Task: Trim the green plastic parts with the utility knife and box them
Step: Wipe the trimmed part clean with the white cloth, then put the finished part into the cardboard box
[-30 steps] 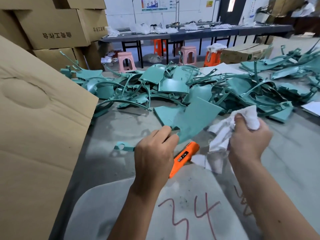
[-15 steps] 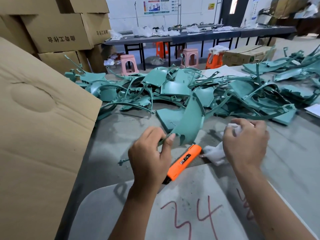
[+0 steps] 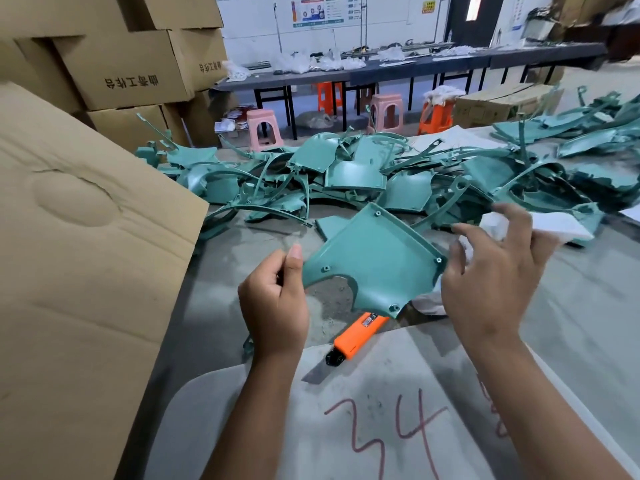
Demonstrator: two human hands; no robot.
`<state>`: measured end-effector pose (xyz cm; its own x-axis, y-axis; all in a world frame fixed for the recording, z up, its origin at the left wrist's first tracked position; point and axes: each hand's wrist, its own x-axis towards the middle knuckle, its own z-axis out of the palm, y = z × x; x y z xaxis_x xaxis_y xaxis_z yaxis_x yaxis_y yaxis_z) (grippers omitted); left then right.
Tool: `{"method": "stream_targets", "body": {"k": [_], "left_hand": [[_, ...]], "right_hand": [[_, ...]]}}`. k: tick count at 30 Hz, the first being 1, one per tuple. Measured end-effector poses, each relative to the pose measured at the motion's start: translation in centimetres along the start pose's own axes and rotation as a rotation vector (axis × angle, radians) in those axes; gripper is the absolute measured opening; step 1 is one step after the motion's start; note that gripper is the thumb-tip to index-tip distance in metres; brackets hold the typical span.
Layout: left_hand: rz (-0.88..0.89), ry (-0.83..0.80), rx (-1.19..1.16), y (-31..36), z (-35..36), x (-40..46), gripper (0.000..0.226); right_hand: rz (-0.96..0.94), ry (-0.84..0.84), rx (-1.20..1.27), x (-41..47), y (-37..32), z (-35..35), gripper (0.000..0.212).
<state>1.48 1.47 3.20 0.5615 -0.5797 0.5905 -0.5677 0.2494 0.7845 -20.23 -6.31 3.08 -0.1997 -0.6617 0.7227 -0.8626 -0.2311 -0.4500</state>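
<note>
A flat green plastic panel [image 3: 375, 258] with screw bosses and a curved cut-out hangs above the table. My left hand [image 3: 277, 299] pinches its left corner between thumb and fingers. My right hand [image 3: 495, 275] is at the panel's right edge with fingers spread, and a white cloth [image 3: 495, 225] sits bunched behind its fingers; whether it grips the panel I cannot tell. The orange utility knife [image 3: 358, 336] lies on the table under the panel, held by neither hand. A big pile of green parts [image 3: 349, 174] covers the table beyond.
A large cardboard box flap [image 3: 79, 258] rises at the left. More cartons [image 3: 128, 67] are stacked behind it. A grey board marked "34" [image 3: 391, 420] lies at the near edge. White paper [image 3: 557, 226] lies at the right. Stools and a long bench stand further back.
My left hand has turned the green panel from edge-on to flat, facing me, and lifted it. My right hand opened its fingers and moved to the panel's right edge. The knife stayed put.
</note>
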Motion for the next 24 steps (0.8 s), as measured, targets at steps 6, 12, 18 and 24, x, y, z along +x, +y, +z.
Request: {"method": "stream_targets", "body": {"k": [6, 12, 18, 24], "left_hand": [[-0.037, 0.045, 0.062, -0.2, 0.4, -0.1, 0.054], [-0.14, 0.115, -0.05, 0.0, 1.5, -0.1, 0.052], [-0.539, 0.49, -0.284, 0.8, 1.4, 3.5, 0.064], [-0.446, 0.197, 0.004, 4.9, 2.0, 5.9, 0.016]], "right_hand": [[0.111, -0.126, 0.467, 0.0, -0.7, -0.1, 0.025], [0.418, -0.445, 0.783, -0.5, -0.5, 1.9, 0.018], [0.851, -0.234, 0.958, 0.2, 2.0, 3.0, 0.026], [0.955, -0.119, 1.017, 0.3, 1.7, 2.8, 0.024]]}}
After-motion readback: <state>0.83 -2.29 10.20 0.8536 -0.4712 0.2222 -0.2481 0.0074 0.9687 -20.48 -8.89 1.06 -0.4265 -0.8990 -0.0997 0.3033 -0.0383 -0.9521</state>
